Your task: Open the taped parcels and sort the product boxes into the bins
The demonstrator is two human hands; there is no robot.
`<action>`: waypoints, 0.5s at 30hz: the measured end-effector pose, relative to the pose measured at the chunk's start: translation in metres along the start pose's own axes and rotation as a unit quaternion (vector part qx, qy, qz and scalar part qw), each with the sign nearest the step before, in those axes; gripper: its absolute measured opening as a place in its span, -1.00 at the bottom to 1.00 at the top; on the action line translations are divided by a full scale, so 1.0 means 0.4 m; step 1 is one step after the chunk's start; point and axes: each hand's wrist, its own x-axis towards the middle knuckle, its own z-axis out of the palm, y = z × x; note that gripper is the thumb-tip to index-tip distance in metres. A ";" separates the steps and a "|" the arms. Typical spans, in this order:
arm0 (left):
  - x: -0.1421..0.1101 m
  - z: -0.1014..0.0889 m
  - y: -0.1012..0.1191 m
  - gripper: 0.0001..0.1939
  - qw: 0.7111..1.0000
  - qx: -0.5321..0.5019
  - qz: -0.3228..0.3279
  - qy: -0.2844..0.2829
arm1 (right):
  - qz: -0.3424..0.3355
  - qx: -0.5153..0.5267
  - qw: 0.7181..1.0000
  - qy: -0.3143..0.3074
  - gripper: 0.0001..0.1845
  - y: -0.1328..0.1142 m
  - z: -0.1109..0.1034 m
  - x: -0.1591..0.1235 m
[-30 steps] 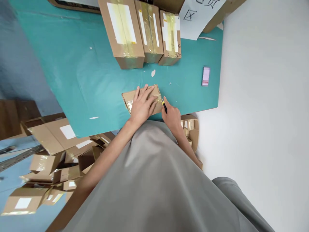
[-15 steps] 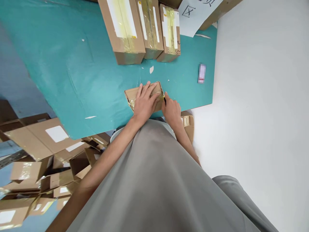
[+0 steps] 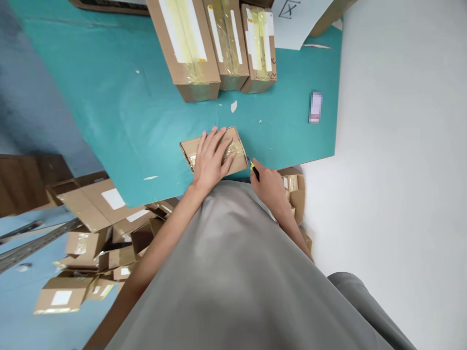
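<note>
A small cardboard box (image 3: 239, 164) with clear tape across its top lies near the front edge of the teal table. My left hand (image 3: 208, 167) rests on it, fingers spread over the cardboard and tape. A black and yellow utility knife (image 3: 254, 170) is gripped in my right hand (image 3: 270, 187). Its blade tip is at the box's right edge; whether it touches the cardboard I cannot tell.
Three taped cartons (image 3: 228, 53) stand at the back of the teal table (image 3: 120, 112). A small pale pack (image 3: 315, 107) lies to the right, below a paper sheet (image 3: 295, 29). Several opened boxes (image 3: 91, 204) are heaped on the floor at left. A white wall (image 3: 401, 146) borders the right.
My right hand with the knife has moved down and slightly right, from the box's upper right edge to its lower right. My left hand and the box have shifted slightly left.
</note>
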 end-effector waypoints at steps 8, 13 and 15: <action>-0.212 -0.145 -0.156 -0.25 0.993 0.062 -0.077 0.067 | -0.037 0.208 0.977 0.018 -0.59 0.144 0.128 0.273; -0.294 -0.198 -0.158 -0.29 0.981 0.105 -0.121 0.113 | -0.053 0.358 0.931 -0.043 -0.70 0.070 0.262 0.477; -0.312 -0.197 -0.128 -0.37 0.974 0.110 -0.140 0.138 | -0.074 0.369 0.925 -0.052 -0.69 0.030 0.282 0.496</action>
